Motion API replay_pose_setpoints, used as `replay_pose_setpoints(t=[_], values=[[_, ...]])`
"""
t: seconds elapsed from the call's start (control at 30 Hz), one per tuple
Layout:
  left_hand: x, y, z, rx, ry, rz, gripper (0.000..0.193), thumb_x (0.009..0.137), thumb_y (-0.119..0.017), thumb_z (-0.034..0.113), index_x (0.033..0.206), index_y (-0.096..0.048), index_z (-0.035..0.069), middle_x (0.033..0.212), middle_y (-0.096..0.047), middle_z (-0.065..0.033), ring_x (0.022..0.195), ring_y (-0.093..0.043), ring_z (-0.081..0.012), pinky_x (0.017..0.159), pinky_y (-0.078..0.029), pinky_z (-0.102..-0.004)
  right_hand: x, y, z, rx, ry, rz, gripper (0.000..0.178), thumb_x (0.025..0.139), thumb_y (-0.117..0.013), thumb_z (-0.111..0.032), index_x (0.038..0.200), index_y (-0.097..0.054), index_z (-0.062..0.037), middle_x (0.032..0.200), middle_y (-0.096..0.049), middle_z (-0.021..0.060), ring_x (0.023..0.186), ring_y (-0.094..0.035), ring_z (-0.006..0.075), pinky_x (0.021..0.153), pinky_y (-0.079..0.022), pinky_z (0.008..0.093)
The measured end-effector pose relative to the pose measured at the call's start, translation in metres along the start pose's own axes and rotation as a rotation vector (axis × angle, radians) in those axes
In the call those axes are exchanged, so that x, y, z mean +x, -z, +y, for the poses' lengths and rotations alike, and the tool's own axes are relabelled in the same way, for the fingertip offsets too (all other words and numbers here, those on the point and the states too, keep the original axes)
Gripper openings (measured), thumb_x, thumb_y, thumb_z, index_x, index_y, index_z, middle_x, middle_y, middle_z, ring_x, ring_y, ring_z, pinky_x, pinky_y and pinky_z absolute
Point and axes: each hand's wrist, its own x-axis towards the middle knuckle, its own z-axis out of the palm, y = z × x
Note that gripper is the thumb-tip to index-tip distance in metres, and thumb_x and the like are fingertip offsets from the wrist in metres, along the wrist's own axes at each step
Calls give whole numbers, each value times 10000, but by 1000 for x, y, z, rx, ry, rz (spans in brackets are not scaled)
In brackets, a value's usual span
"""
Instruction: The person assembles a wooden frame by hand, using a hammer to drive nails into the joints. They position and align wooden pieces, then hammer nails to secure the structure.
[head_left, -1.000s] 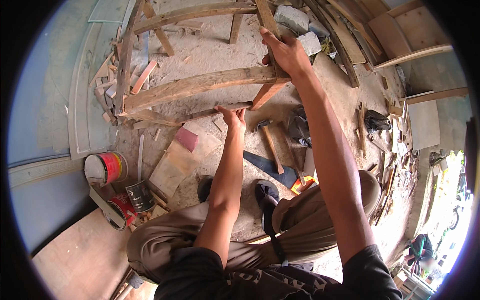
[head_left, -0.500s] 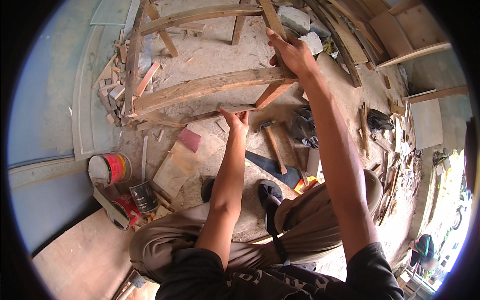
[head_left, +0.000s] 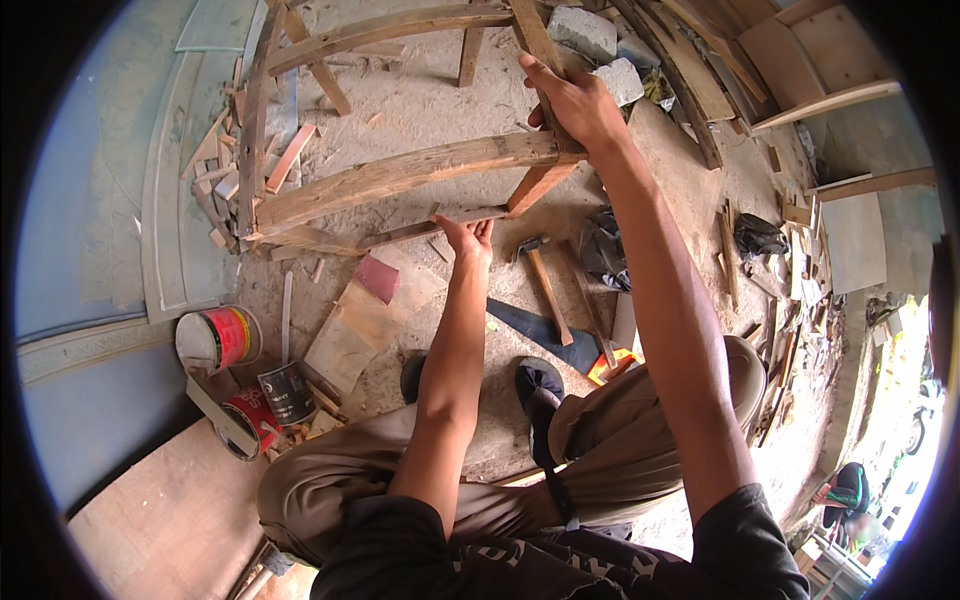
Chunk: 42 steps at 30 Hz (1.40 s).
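A rough wooden frame (head_left: 405, 170) with legs and crossbars, like that of a stool or small table, spans the upper part of the view. My right hand (head_left: 580, 105) is closed round its right-hand bar near the corner, thumb lying along the top. Lower down, my left hand (head_left: 467, 238) grips the near lower rail (head_left: 425, 229) from below; its fingers are partly hidden. On the floor beneath lie a hammer (head_left: 548, 290) with a wooden handle and a handsaw (head_left: 540, 333) with an orange handle.
Paint cans (head_left: 213, 340) stand at the left, beside a flat board (head_left: 350, 330) and a reddish sandpaper piece (head_left: 377, 279). Wood offcuts (head_left: 222, 190) are heaped by the blue panel. Concrete blocks (head_left: 583, 35) lie at the back. Another person (head_left: 848, 495) is at the far right.
The wooden frame has shifted slightly to the left and up, with both my hands moving along with it. My grip on it looks the same.
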Motion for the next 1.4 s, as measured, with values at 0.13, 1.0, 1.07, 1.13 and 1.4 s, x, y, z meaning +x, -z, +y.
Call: replay_pose_setpoints(t=[0.13, 1.0, 1.07, 1.13, 1.4], values=[[-4, -4, 4, 16, 13, 10, 1007, 865, -169, 808, 1498, -223, 26, 1494, -321, -235, 1381, -347, -358, 1159, -267, -468, 0, 1, -4, -42, -20, 2, 638, 862, -578, -600, 1072, -697, -9, 703, -710, 91, 760, -680, 152, 743, -505, 303], [-23, -11, 63, 1458, 122, -238, 453, 865, -631, 400, 1118, -553, 33, 1168, -637, -184, 1059, -615, -272, 891, -491, -412, 6, 6, 8, -32, -58, 0, 719, 788, -554, -734, 1110, -718, -113, 688, -696, 44, 774, -635, 135, 772, -468, 304], [-27, -25, 65, 1781, -292, -320, 461, 836, -689, 406, 1086, -586, 33, 1126, -656, -180, 1026, -632, -268, 853, -511, -392, 3, 7, 6, -49, -52, 3, 726, 786, -556, -735, 1111, -717, -105, 684, -695, 45, 765, -634, 134, 770, -467, 302], [-22, -30, 62, 1934, -1056, -411, 467, 802, -741, 402, 1066, -617, 37, 1093, -668, -176, 1007, -644, -275, 831, -520, -387, 6, 4, 4, -57, -37, -12, 734, 783, -553, -741, 1100, -720, -101, 692, -697, 52, 755, -632, 135, 758, -469, 304], [23, -7, 40, 2250, -883, -699, 338, 849, -678, 352, 1010, -659, 56, 963, -701, -169, 915, -678, -345, 781, -533, -437, 16, 0, 36, 754, 6, -310, 878, 902, -289, -761, 1280, -558, -16, 972, -697, 163, 877, -678, 258, 839, -522, 372]])
